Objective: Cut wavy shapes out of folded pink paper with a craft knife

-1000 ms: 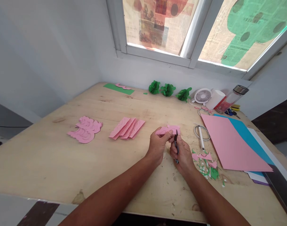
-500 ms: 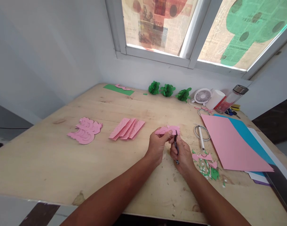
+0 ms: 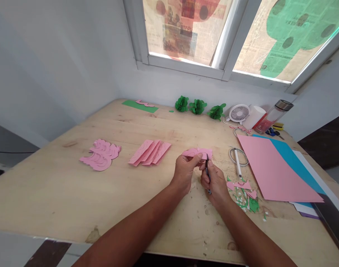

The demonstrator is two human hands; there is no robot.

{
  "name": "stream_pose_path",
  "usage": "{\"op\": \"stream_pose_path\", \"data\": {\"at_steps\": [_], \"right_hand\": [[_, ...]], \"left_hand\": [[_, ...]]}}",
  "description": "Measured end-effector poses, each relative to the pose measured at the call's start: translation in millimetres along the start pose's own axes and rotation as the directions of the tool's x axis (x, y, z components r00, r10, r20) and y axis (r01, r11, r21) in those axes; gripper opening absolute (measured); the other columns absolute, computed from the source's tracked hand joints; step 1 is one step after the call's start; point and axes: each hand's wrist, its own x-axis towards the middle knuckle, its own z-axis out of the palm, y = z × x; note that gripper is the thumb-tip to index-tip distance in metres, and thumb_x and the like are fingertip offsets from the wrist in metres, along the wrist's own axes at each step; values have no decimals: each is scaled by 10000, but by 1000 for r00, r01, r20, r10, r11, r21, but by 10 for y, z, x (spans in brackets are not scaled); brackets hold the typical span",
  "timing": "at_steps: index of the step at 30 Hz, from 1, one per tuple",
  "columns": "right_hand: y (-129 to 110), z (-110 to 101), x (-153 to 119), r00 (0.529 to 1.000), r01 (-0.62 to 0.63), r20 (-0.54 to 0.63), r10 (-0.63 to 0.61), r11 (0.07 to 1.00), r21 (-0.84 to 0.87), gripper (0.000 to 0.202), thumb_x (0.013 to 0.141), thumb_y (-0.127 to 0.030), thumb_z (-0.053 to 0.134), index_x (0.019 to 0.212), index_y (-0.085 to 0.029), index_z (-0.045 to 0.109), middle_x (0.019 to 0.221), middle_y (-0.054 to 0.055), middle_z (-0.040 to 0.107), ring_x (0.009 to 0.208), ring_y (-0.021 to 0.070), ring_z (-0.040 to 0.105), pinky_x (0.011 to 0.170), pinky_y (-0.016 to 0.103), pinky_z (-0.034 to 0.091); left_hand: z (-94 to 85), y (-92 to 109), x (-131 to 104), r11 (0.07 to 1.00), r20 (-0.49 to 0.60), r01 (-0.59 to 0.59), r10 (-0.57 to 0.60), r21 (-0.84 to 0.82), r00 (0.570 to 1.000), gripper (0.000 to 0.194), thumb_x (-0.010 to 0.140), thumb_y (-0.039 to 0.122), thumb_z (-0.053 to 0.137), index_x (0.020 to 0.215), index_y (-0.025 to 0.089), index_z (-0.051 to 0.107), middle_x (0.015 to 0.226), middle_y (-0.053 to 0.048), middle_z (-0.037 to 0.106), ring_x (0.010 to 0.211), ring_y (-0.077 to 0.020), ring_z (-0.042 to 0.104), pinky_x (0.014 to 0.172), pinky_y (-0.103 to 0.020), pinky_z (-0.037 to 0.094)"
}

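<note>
We can read no word, brand or number anywhere. Rows of tiny print run across the newspaper-like sheet behind the left window pane (image 3: 183,29) and the one behind the right window pane (image 3: 283,40), too small and faint for us to make out. On the fan, the clear bottle and the white pen, we find no legible marking either.
</note>
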Motion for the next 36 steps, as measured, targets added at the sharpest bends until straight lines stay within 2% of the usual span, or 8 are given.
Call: {"op": "stream_pose_path", "data": {"at_steps": [4, 12, 21, 36], "right_hand": [[10, -3, 2, 1000, -13, -12, 13, 1000, -8, 405, 759, -573, 541, 702, -173, 544, 418, -88, 327, 346, 51, 201, 342, 187, 143], [17, 2, 2, 1000, -21, -18, 21, 1000, -2, 390, 770, -549, 547, 708, -164, 553, 405, -90, 330, 342, 45, 204, 343, 182, 142], [17, 17, -5, 999, -44, -28, 44, 999, -9, 403, 744, -565, 564, 700, -165, 549, 391, -91, 331, 331, 46, 199, 331, 177, 146], [42, 23, -9, 999, -42, -9, 42, 999, -6, 386, 759, -549, 557, 706, -167, 548, 392, -95, 324, 328, 43, 188, 330, 171, 137]], "left_hand": [[-11, -6, 8, 1000, -17, 2, -2, 12, 1000, 231, 643, 320, 692, 571, 131, 581, 501, 14, 509, 497, -93, 454, 620, -277, 420], [-45, -50, 40, 1000, -85, -2, 2, -5, 996, 221, 621, 308, 717, 680, 121, 615, 646, -35, 610, 606, -125, 552, 665, -293, 444], [-41, -16, 49, 999, -137, 20, -24, -25, 990, 252, 597, 297, 733, 710, 126, 585, 660, -22, 601, 605, -114, 550, 645, -271, 441], [-55, -4, 73, 1000, -135, 11, -14, -21, 991, 239, 596, 282, 726, 653, 138, 543, 636, -1, 572, 573, -90, 524, 596, -235, 428]]}}
